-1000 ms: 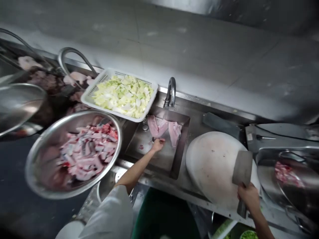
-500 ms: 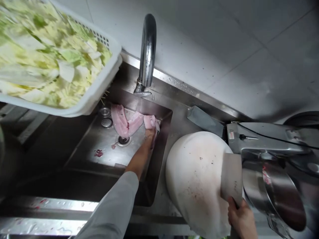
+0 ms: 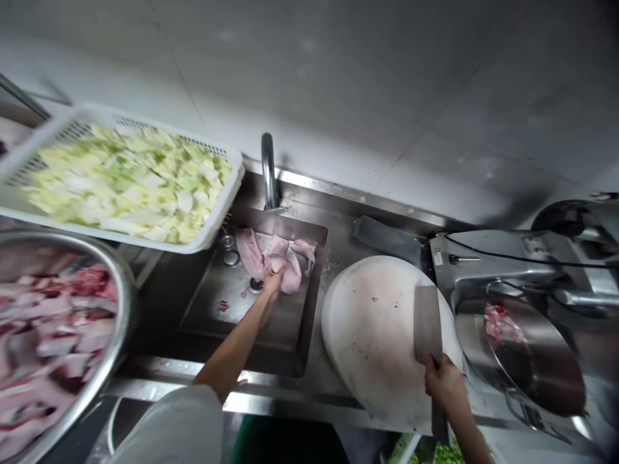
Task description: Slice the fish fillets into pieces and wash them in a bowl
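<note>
My left hand (image 3: 271, 285) reaches into the steel sink (image 3: 283, 341), its fingers closed on a slab of pale pink raw meat (image 3: 291, 277). More raw meat (image 3: 249, 252) lies in the sink beside it, with a smaller piece (image 3: 304, 249) near the right wall. My right hand (image 3: 445, 381) grips the handle of a cleaver (image 3: 427, 321). The broad blade lies over the right side of a thick, round white chopping board (image 3: 367, 341), which carries dark specks and brownish stains.
A white basket (image 3: 213, 225) of cut cabbage stands left of the tap (image 3: 269, 171). A large steel bowl (image 3: 124, 283) holds chunks of raw meat. Right of the board is a steel pot (image 3: 546, 361) with some meat inside; a grey slab (image 3: 387, 238) lies behind the board.
My left hand has moved left from the sink's right wall, bringing a slab of meat with it. The view has shifted, showing the large bowl at left. My right hand still holds the cleaver.
</note>
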`<state>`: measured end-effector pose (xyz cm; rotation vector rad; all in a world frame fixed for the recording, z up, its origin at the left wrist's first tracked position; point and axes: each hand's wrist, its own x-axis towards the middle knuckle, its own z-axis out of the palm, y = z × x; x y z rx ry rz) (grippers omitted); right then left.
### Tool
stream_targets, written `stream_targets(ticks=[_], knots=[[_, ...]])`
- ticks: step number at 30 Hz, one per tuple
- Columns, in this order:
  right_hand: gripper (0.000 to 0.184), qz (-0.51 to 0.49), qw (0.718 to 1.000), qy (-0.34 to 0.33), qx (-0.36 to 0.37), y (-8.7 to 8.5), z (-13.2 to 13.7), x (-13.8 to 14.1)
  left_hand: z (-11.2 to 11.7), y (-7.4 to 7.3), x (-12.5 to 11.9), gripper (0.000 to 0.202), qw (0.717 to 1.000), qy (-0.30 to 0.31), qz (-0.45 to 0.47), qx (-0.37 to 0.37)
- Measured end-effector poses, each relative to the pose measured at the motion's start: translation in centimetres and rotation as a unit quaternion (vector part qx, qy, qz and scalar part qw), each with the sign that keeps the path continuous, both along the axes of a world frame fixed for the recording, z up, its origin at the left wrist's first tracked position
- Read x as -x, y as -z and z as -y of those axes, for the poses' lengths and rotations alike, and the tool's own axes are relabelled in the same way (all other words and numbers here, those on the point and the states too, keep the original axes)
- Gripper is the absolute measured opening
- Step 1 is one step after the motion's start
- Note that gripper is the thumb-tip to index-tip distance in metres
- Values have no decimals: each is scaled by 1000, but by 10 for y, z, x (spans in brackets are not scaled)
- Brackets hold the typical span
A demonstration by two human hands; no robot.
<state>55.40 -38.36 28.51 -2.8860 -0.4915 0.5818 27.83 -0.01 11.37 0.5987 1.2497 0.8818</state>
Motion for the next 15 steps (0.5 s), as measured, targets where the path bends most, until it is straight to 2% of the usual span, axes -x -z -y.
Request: stream_targets(ticks=[2,4,6,7,9,12,13,15], knots=[[26,5,1000,-22,1,-3,-1,-9,15,-46,14,54,999,8,38,-19],[24,24,999,-40,1,-4,0,-16,35,-88,12,64,995,36,86,-41],[29,22,999,-46,-4,-3,1,-20,60,-121,-8,69,987,90,119,-54],[31,8,999,-44,-7,-2,1,-21,77,-132,-24,71,982,122,131,-54],[34,-27,999,-35,-13,-2,2,-23,117,-144,-62,74,974,179,131,-47],[33,-44,998,-37,-11,-3,4,-28,192,-139,-108,64,969,231,69,-51],[33,-41,998,-43,-10,-5,4,-30,216,-134,-114,59,968,241,47,-60],[32,-30,998,-50,-1,-11,2,-31,254,-123,-106,52,959,272,13,-85]])
